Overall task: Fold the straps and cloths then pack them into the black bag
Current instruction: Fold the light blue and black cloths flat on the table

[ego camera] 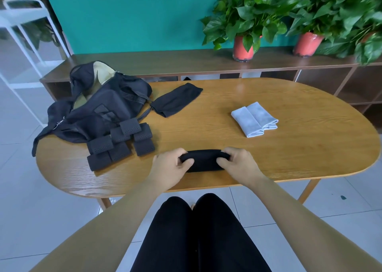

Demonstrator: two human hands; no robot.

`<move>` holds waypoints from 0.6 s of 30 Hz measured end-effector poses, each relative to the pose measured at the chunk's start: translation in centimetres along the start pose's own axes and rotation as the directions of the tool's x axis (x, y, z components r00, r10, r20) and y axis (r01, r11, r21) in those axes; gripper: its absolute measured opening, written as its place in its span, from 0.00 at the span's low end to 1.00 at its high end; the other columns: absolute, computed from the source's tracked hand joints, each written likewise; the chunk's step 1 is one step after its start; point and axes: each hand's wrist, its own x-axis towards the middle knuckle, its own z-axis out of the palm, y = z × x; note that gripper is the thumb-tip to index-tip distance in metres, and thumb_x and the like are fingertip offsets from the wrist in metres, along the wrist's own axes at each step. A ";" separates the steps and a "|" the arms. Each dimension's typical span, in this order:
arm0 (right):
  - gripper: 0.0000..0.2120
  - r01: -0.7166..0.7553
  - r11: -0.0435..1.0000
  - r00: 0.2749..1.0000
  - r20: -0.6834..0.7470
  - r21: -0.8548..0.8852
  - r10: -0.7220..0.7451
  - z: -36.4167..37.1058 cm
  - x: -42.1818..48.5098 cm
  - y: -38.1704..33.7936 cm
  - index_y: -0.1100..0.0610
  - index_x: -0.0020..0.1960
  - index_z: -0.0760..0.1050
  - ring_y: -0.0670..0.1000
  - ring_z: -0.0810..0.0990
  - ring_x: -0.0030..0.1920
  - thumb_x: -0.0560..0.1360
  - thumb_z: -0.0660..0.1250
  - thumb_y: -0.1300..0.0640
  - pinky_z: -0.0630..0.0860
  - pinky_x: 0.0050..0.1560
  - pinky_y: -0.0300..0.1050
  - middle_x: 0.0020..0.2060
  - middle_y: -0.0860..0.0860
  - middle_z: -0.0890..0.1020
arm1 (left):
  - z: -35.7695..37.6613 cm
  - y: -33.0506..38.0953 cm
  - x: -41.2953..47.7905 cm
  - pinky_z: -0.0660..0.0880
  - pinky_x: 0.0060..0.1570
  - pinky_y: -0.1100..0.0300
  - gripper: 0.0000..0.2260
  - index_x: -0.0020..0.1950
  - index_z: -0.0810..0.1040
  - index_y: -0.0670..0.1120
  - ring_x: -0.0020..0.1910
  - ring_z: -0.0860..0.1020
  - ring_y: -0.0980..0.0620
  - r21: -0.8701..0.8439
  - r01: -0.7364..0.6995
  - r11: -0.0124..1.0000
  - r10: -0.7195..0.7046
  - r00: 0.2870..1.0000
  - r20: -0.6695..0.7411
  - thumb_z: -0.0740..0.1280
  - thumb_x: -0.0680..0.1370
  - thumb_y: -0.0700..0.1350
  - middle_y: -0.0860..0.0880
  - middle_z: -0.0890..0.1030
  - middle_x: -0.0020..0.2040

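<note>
A folded black cloth [204, 161] lies at the near edge of the oval wooden table [289, 147], about midway along it. Its long axis runs left to right, parallel to that edge. The left hand [171, 166] curls its fingers round the cloth's left end, and the right hand [237, 164] pinches the right end between thumb and fingers. The cloth spans the gap between the two grips, with its middle bare and resting on the table top.

Both ends of the cloth are hidden under the fingers, so how many layers it has cannot be made out.

At the table's left end sits the black bag [99, 106], slumped with its mouth open and a tan lining showing. What is inside cannot be seen, and one flap hangs past the table's left edge. A cluster of folded perforated straps [122, 143] lies on the table against the bag's near side, overlapping one another so a count is unsure. A loose black cloth [177, 99] lies flat toward the table's far edge, touching the bag's strap. A folded grey cloth [255, 118] lies right of the table's centre, well apart from the hands.

Beyond the table's far edge stands a low wooden shelf [165, 61] carrying potted plants [244, 46], which the frame cuts off at the top and right.
</note>
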 end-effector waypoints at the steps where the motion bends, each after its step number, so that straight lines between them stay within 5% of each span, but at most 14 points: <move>1: 0.09 -0.032 0.998 0.999 -0.024 0.049 0.033 0.2 0.2 0.1 0.59 0.38 0.73 0.48 0.67 0.29 0.73 0.66 0.55 0.65 0.31 0.44 0.26 0.52 0.70 | 0.1 0.1 0.2 0.70 0.49 0.52 0.09 0.46 0.76 0.50 0.35 0.76 0.51 0.008 0.027 1.000 -0.027 1.000 -0.012 0.63 0.79 0.54 0.51 0.76 0.29; 3: 0.13 -0.075 0.989 0.994 -0.064 0.130 0.084 0.6 0.7 0.3 0.62 0.37 0.71 0.49 0.68 0.30 0.72 0.67 0.53 0.66 0.32 0.46 0.28 0.56 0.71 | 0.4 0.1 0.7 0.71 0.51 0.50 0.09 0.45 0.74 0.50 0.35 0.76 0.50 0.023 0.069 0.997 -0.068 0.997 -0.041 0.62 0.79 0.55 0.52 0.75 0.29; 7: 0.18 -0.109 0.984 0.981 -0.146 0.138 0.129 1.5 1.6 0.5 0.57 0.31 0.63 0.49 0.62 0.29 0.73 0.68 0.53 0.62 0.31 0.44 0.25 0.48 0.65 | 0.7 0.3 1.7 0.71 0.53 0.51 0.10 0.51 0.75 0.51 0.36 0.76 0.53 0.075 0.126 0.989 -0.117 0.987 -0.111 0.62 0.79 0.56 0.54 0.75 0.30; 11: 0.14 -0.124 0.992 0.969 -0.217 -0.002 0.121 2.2 2.1 0.3 0.54 0.34 0.68 0.48 0.68 0.28 0.75 0.65 0.51 0.66 0.31 0.42 0.26 0.47 0.71 | 1.0 0.8 2.3 0.64 0.58 0.53 0.12 0.59 0.74 0.54 0.39 0.73 0.56 0.148 0.174 0.973 -0.148 0.973 -0.176 0.62 0.79 0.57 0.57 0.76 0.34; 14: 0.11 -0.133 0.978 0.956 -0.280 -0.159 0.085 2.9 2.3 0.1 0.56 0.42 0.74 0.52 0.76 0.36 0.76 0.63 0.49 0.72 0.40 0.45 0.33 0.50 0.78 | 1.2 0.8 2.6 0.63 0.59 0.53 0.13 0.60 0.73 0.55 0.40 0.75 0.55 0.208 0.187 0.960 -0.149 0.971 -0.187 0.61 0.79 0.58 0.56 0.77 0.35; 18: 0.11 -0.130 0.971 0.938 -0.341 -0.203 0.055 3.4 2.5 0.3 0.56 0.45 0.74 0.53 0.75 0.40 0.77 0.62 0.48 0.73 0.42 0.47 0.33 0.51 0.77 | 1.5 0.7 3.2 0.64 0.60 0.51 0.13 0.60 0.75 0.54 0.44 0.76 0.52 0.267 0.233 0.935 -0.196 0.968 -0.159 0.59 0.80 0.57 0.56 0.77 0.37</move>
